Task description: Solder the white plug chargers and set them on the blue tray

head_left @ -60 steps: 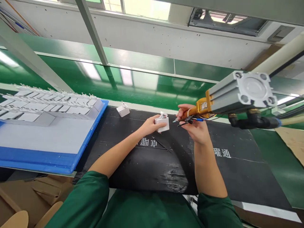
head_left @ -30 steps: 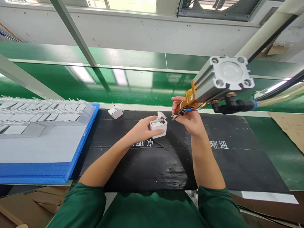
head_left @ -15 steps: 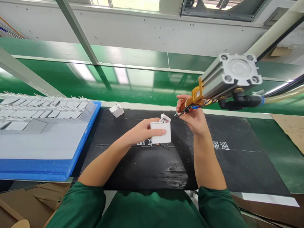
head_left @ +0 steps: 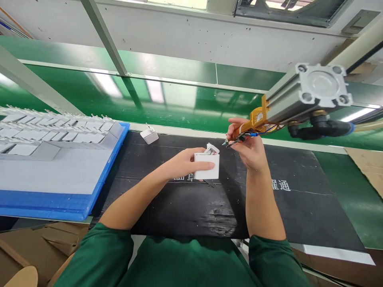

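Note:
A square white plastic case (head_left: 206, 166), looking like a power adapter housing, is gripped by my left hand (head_left: 181, 164), its thumb across the front. A white piece (head_left: 212, 149) sticks up tilted from the case's top edge. My right hand (head_left: 253, 153) is closed around the orange front end of a pneumatic tool (head_left: 259, 116) with a silver cylinder. The tool's narrow tip points left toward the case and stays apart from it. Part of the right fingers is hidden behind the tool. A second white adapter (head_left: 149, 135) lies on the black mat (head_left: 179, 211).
At the left, a blue tray (head_left: 103, 181) lined with white holds rows of white adapters (head_left: 54, 133) with pins upward. Black fittings and hoses (head_left: 326, 125) run from the cylinder to the right. A cardboard sheet (head_left: 366, 163) lies at the right edge.
The view has shifted a little. Both hands, the case and the tool appear slightly farther right in the picture. Each hand keeps its hold.

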Action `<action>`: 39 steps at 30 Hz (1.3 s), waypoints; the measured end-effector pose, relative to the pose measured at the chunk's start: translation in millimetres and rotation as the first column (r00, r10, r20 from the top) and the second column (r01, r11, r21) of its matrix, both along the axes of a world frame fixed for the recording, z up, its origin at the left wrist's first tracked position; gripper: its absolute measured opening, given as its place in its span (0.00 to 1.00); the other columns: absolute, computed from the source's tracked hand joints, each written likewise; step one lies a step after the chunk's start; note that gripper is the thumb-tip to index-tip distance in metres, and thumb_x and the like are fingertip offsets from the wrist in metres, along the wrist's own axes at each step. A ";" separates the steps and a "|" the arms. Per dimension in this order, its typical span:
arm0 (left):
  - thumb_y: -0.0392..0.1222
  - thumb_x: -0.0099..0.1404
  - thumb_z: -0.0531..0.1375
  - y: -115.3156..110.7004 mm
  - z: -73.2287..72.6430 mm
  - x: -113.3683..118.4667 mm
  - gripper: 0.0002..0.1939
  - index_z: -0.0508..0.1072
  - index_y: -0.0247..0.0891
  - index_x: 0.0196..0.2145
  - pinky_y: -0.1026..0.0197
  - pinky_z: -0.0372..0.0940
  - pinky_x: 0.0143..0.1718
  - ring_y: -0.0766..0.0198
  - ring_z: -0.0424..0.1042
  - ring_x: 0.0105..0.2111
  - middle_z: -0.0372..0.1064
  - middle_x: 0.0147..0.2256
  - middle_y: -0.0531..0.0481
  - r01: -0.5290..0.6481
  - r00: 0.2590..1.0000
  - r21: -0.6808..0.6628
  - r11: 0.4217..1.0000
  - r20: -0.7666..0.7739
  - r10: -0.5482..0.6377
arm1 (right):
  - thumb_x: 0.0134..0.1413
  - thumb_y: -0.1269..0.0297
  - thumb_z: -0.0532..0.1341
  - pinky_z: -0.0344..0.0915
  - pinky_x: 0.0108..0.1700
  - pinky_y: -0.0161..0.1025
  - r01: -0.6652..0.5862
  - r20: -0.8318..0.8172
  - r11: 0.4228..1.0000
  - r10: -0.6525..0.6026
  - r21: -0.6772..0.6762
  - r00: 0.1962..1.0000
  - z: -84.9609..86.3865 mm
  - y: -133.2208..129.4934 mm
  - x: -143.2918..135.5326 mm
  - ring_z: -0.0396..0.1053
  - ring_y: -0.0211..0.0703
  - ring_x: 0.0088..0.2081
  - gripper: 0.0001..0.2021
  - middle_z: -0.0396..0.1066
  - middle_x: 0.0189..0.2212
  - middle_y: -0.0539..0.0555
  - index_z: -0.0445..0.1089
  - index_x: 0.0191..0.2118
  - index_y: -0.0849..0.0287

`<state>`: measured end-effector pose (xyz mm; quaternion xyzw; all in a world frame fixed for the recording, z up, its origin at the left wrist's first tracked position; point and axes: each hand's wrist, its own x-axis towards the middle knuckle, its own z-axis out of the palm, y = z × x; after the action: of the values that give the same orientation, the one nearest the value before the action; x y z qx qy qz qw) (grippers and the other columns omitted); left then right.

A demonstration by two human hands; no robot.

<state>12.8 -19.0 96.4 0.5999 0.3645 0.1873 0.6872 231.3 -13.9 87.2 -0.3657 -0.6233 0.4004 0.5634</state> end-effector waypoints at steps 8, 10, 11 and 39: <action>0.50 0.55 0.65 17.3 -33.8 1.5 0.25 0.74 0.35 0.49 0.61 0.67 0.37 0.60 0.73 0.36 0.75 0.40 0.46 -0.051 0.978 0.414 0.909 -0.162 0.129 | 0.47 0.62 0.68 0.65 0.39 0.41 -0.008 -0.015 1.000 0.008 0.001 1.000 0.1 0.1 0.2 0.62 0.42 0.37 0.22 0.65 0.36 0.50 0.70 0.50 0.46; 0.50 0.54 0.66 29.4 -51.3 2.7 0.25 0.75 0.34 0.48 0.60 0.67 0.39 0.58 0.73 0.36 0.75 0.39 0.45 -0.052 0.944 0.494 0.868 -0.258 0.203 | 0.48 0.63 0.68 0.64 0.41 0.41 -0.024 -0.030 1.000 0.024 0.001 0.999 -0.5 0.2 0.8 0.62 0.41 0.37 0.21 0.65 0.37 0.50 0.70 0.50 0.46; 0.49 0.54 0.66 35.5 -59.6 2.8 0.25 0.75 0.34 0.47 0.59 0.67 0.40 0.57 0.73 0.37 0.75 0.39 0.44 -0.041 0.925 0.523 0.851 -0.303 0.231 | 0.48 0.64 0.68 0.64 0.41 0.40 -0.034 -0.040 0.999 0.034 0.002 0.999 -0.8 0.3 1.2 0.62 0.41 0.37 0.21 0.65 0.37 0.50 0.70 0.51 0.46; 0.40 0.58 0.58 60.6 -115.1 6.6 0.20 0.58 0.40 0.48 0.63 0.65 0.40 0.67 0.69 0.34 0.67 0.40 0.49 -0.200 0.936 0.765 0.612 -0.035 0.350 | 0.49 0.59 0.68 0.61 0.38 0.41 -0.032 0.012 0.999 0.032 0.005 0.999 -0.2 -0.5 -2.9 0.62 0.42 0.37 0.21 0.64 0.37 0.50 0.67 0.50 0.47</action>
<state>19.5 41.6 -18.7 0.7803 0.4030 0.3689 0.3045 228.5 -14.5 87.0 -0.3568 -0.6333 0.4057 0.5541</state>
